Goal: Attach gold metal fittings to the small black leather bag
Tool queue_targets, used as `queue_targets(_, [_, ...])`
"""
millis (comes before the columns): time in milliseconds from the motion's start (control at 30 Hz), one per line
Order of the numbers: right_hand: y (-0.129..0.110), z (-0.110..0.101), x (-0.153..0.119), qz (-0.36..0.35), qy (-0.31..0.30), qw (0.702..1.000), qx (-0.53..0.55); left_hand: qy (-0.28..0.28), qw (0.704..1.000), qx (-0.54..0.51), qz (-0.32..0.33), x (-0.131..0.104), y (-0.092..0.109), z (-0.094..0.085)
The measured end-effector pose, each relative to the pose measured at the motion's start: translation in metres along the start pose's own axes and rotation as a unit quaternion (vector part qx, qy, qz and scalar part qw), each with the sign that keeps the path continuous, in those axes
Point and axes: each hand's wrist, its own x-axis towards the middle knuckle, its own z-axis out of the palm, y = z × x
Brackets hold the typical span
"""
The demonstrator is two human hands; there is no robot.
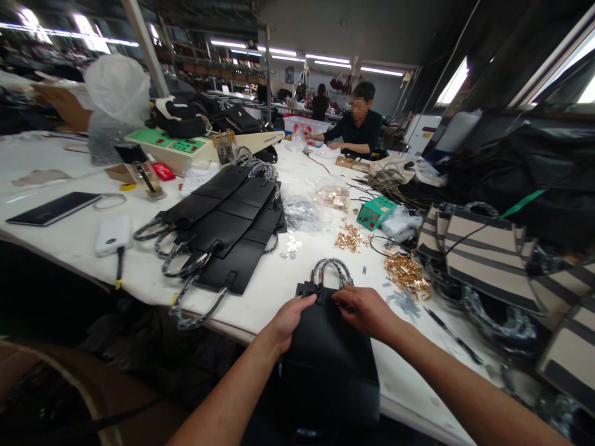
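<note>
A black handbag panel [330, 359] lies at the table's front edge, its lower part hanging towards me. Its looped handle [332, 266] is wrapped in clear plastic and points away from me. My left hand [289, 319] grips the panel's upper left edge, thumb on top near a handle tab. Curled in a pinch, my right hand [365, 308] is at the upper right by the other handle end; what its fingertips hold is hidden. Beyond lie gold metal fittings [406, 274], thin metal plates [403, 303] and a black pen [453, 334].
Stacked black bag panels [227, 210] with wrapped handles lie to the left, near a white power bank [114, 235] and a tablet [53, 207]. A green control box [375, 212] and beige-and-black panels [493, 248] are at the right. Another person [356, 130] sits across the table.
</note>
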Motion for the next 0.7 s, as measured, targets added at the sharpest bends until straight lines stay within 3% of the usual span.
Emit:
queue_targets(200, [0.004, 0.003, -0.003, -0.003, 0.008, 0.998, 0.055, -0.002, 1.000, 0.009, 0.010, 0.000, 0.000, -0.001])
queue_targets(400, [0.007, 0.010, -0.004, 0.050, 0.031, 0.990, 0.128, 0.009, 1.000, 0.020, 0.017, -0.004, -0.002, 0.000])
queue_targets(600, [0.005, 0.012, -0.010, 0.066, 0.070, 0.988, 0.124, 0.002, 1.000, 0.023, 0.022, -0.005, -0.002, 0.003])
queue_targets(700, [0.002, 0.009, -0.011, 0.062, 0.057, 0.987, 0.135, 0.011, 0.999, 0.031, 0.042, -0.005, -0.004, 0.003])
